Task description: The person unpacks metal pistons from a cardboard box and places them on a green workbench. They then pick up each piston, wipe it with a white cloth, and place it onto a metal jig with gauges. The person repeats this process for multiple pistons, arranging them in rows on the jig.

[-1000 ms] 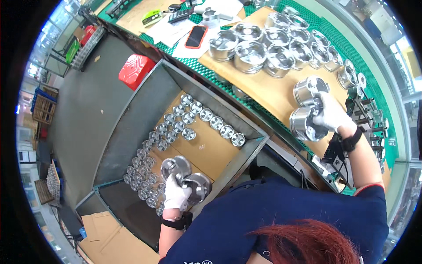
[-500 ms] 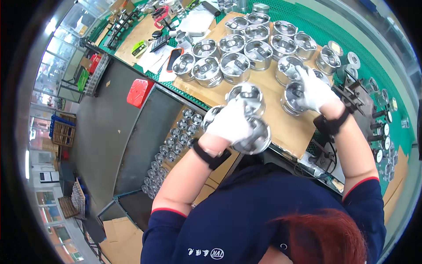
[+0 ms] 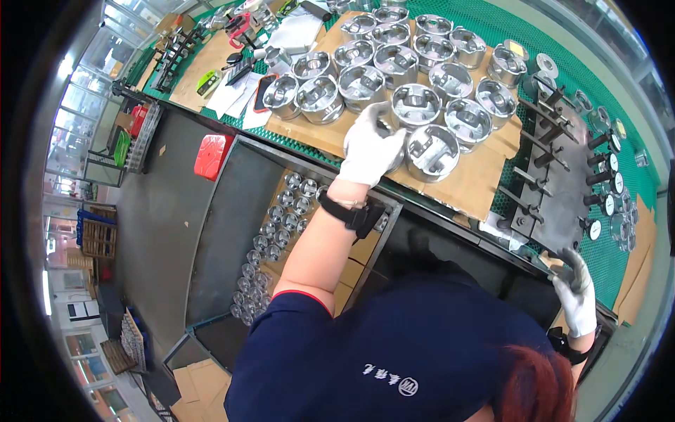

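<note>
Cardboard-topped bench (image 3: 464,184) crowded with pistons (image 3: 362,83): left hand (image 3: 370,146) grasps one piston (image 3: 431,150); right hand (image 3: 578,294) hangs released.

Factory floor / machining workshop, prob. engine parts. Table (image 3: 450,186) w/ cardboard sheet on green mesh mat carries rows of identical bare-metal pistons (image 3: 394,67). Below it a grey steel bin (image 3: 232,211) holds many more of the same parts (image 3: 278,232), packed in lines. Dark metal fixture plate w/ upright pins (image 3: 555,169) sits at table's right end, small round metal pieces (image 3: 605,176) beside it. Hand tools and papers (image 3: 239,84) lie at far left. Concrete floor (image 3: 162,211), stacked crates (image 3: 133,137) and pallets (image 3: 95,235), glazed partitions further off. Person wears white work gloves.
</note>
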A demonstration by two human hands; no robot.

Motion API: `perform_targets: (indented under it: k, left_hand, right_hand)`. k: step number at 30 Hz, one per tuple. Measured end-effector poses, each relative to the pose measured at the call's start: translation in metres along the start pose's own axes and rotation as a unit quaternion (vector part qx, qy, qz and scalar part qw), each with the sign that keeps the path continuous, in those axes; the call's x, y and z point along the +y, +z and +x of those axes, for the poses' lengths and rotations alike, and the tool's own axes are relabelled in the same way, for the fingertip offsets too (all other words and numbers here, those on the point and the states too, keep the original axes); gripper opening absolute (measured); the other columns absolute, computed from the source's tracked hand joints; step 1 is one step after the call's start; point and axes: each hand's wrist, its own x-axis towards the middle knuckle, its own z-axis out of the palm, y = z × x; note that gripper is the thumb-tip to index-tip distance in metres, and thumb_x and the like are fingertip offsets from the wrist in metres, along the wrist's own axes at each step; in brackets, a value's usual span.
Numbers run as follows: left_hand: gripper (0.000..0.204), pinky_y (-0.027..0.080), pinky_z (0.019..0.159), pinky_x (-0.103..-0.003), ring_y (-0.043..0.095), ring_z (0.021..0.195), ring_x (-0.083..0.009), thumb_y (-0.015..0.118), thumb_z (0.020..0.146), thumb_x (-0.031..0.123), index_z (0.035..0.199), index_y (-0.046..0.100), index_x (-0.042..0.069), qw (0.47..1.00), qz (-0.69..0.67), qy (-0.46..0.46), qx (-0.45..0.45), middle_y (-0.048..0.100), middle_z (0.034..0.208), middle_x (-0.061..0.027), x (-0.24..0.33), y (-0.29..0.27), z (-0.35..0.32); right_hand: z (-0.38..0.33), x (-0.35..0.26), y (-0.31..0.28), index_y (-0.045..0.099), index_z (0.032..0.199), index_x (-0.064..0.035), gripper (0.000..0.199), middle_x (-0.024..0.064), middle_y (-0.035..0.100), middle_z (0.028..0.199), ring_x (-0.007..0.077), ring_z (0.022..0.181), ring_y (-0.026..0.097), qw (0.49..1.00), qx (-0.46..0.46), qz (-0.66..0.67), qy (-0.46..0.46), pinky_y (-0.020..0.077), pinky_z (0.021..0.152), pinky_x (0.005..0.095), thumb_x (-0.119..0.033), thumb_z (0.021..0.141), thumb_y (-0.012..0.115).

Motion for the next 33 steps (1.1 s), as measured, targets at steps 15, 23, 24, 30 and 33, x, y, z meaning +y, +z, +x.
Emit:
perform_targets:
  k: [15, 23, 24, 30, 33]
  left_hand:
    - [0.067, 0.051, 0.098, -0.036, 0.063, 0.109, -0.0233, 0.075, 0.082, 0.02, 0.141, 0.048, 0.004, 0.994, -0.092, -0.052, 0.005, 0.065, 0.121, -0.0162, 0.071, 0.043, -0.204]
    - [0.071, 0.05, 0.092, -0.029, 0.057, 0.108, -0.0134, 0.073, 0.084, 0.004, 0.146, 0.039, 0.003, 0.896, -0.444, 0.007, -0.013, 0.057, 0.124, -0.0096, 0.231, 0.179, -0.2]
    - [0.067, 0.049, 0.094, -0.03, 0.056, 0.111, -0.014, 0.071, 0.084, 0.003, 0.144, 0.04, 0.002, 0.872, -0.487, 0.038, -0.038, 0.056, 0.122, -0.0086, 0.236, 0.202, -0.196]
    - [0.064, 0.049, 0.101, -0.037, 0.06, 0.117, -0.0254, 0.075, 0.082, 0.011, 0.138, 0.046, 0.0, 0.938, -0.286, 0.149, -0.129, 0.057, 0.124, -0.015, 0.233, 0.247, -0.187]
    - [0.075, 0.047, 0.104, -0.041, 0.059, 0.122, -0.0388, 0.082, 0.075, 0.017, 0.139, 0.047, -0.001, 0.945, -0.065, 0.294, -0.127, 0.056, 0.134, -0.0252, 0.217, 0.232, -0.184]
  right_hand:
    - [0.062, 0.027, -0.032, 0.055, 0.136, 0.0003, 0.054, 0.0085, 0.067, 0.113, 0.0151, 0.096, 0.064, 0.942, -0.253, -0.165, -0.146, 0.0532, 0.089, 0.0304, -0.003, 0.085, 0.074]
    - [0.084, 0.074, -0.088, 0.033, 0.152, -0.0019, 0.091, 0.0135, 0.049, 0.145, 0.0232, 0.122, 0.058, 0.924, -0.355, 0.063, -0.125, 0.0499, 0.101, 0.0363, -0.005, 0.076, 0.083]
    - [0.088, 0.082, -0.096, 0.034, 0.151, -0.0013, 0.087, 0.0134, 0.051, 0.142, 0.0235, 0.124, 0.057, 0.922, -0.357, 0.074, -0.127, 0.0488, 0.103, 0.0374, -0.004, 0.077, 0.08]
    - [0.087, 0.084, -0.112, 0.033, 0.152, -0.0009, 0.082, 0.0139, 0.055, 0.129, 0.0272, 0.114, 0.06, 0.947, -0.168, 0.229, -0.148, 0.0488, 0.102, 0.0387, -0.003, 0.077, 0.068]
    - [0.097, 0.09, -0.12, 0.028, 0.155, -0.0013, 0.103, 0.017, 0.048, 0.133, 0.032, 0.122, 0.053, 0.962, -0.049, 0.013, -0.268, 0.042, 0.109, 0.042, -0.013, 0.068, 0.082]
